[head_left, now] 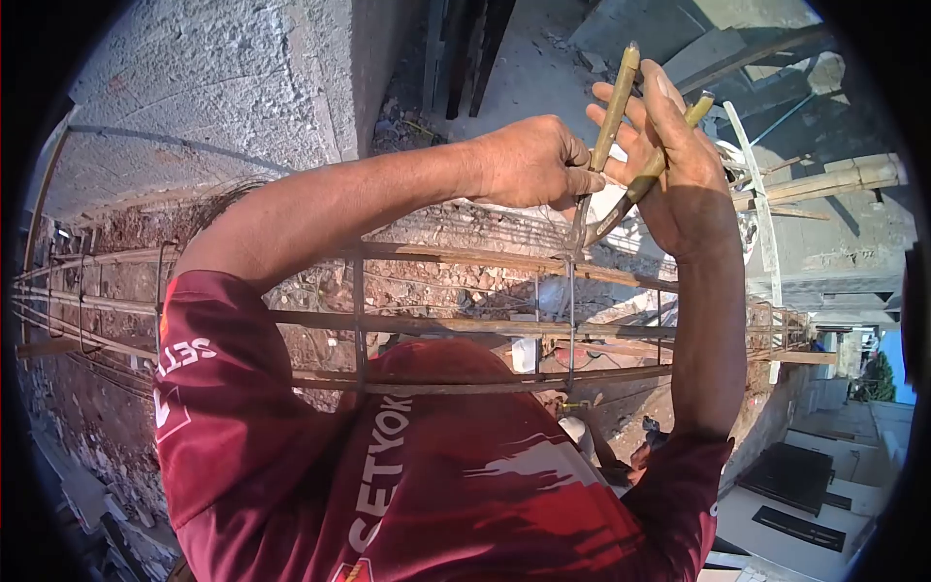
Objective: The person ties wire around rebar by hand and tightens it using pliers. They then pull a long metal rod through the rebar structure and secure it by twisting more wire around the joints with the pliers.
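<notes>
Your long-handled, yellowish metal pincers (621,155) sit in the upper right of the frame, handles fanning upward and the dark head pointing down at the top bar of the rusty brown steel rebar cage (456,325). The head meets the cage where a thin vertical stirrup bar (570,320) crosses the top bar, just below your hands.

Your right hand (684,160) is wrapped round the pincers' handles, fingers stretched up along them and palm pressed against the lower handle, so it is closed on the tool. Your left hand (531,160), just left of it, is curled into a fist right beside the pincers' head; it seems to pinch something thin there, but what it grips is too small to tell.

The cage runs across the middle of the frame from left edge to right, its long bars lying level and crossed by several upright stirrups. Your dark red printed jersey (417,475) fills the lower centre, both sleeves reaching up to the arms. Behind the cage lies reddish broken rubble (427,281). A rough grey concrete wall (204,87) takes up the upper left. Pale timber planks (834,179) lie at the right edge, near your right hand.
</notes>
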